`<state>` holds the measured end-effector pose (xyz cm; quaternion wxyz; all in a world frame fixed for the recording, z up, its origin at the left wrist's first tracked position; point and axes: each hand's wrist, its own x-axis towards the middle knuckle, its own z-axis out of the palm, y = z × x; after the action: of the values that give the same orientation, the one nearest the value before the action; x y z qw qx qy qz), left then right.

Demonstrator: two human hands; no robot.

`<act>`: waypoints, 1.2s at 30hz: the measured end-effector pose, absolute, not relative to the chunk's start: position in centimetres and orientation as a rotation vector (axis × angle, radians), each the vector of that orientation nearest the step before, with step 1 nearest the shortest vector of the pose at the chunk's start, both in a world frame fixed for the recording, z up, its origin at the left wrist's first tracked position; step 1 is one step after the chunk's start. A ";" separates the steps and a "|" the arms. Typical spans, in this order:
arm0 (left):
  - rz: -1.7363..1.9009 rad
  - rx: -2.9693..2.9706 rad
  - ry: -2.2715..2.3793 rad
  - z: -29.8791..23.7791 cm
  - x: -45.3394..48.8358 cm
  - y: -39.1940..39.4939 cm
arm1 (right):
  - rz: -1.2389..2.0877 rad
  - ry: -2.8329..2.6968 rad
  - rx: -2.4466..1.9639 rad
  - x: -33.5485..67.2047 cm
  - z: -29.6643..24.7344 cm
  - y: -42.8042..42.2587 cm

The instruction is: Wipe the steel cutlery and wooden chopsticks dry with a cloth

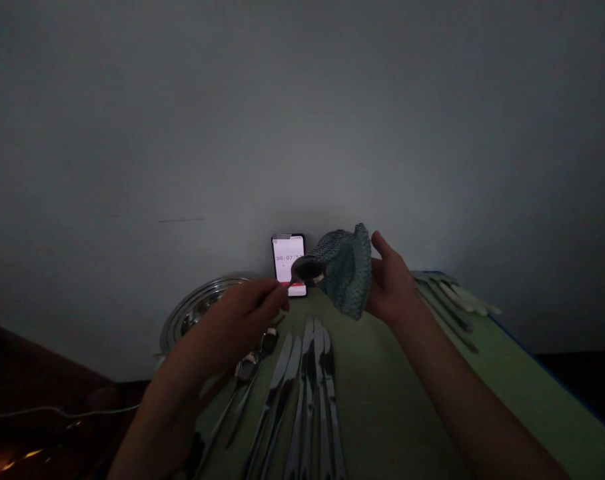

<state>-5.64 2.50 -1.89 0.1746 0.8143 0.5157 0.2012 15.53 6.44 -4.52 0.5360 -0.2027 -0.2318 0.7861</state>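
My left hand [247, 310] is closed in a pinch on the handle of a metal spoon [307, 269], whose bowl is raised in front of the wall. My right hand [390, 283] grips a blue-green patterned cloth [347, 267] that wraps against the spoon's bowl, with one finger stretched upward. Both hands hover above a green table surface [382, 387].
Several table knives [307, 387] lie side by side on the table below my hands, with spoons [252, 367] to their left. A round metal tray [197, 307] sits at the far left. A lit phone [288, 262] leans on the wall. More cutlery [452, 300] lies at the right.
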 end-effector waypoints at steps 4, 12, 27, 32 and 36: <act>0.488 2.273 1.399 -2.1 -5.6 2.3 | 1.917 -0.624 -0.433 14.0 -4.5 5.9; 0.427 2.180 1.278 -2.3 -5.7 1.8 | 1.340 -1.571 -0.818 13.0 -5.7 4.8; 0.643 2.401 1.414 -2.1 -3.4 0.6 | 0.866 -0.893 -1.033 12.2 -5.6 4.6; 0.641 2.424 1.494 -4.0 -0.3 1.2 | 1.128 -0.640 -0.842 11.2 -6.3 5.2; 0.635 2.442 1.523 -4.9 0.3 1.6 | 1.358 -0.440 -0.649 10.5 -6.2 5.1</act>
<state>0.28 1.59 -4.86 0.0969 0.8247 0.5143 0.2145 10.51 5.09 -6.25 0.7079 -0.2922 -0.1983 0.6117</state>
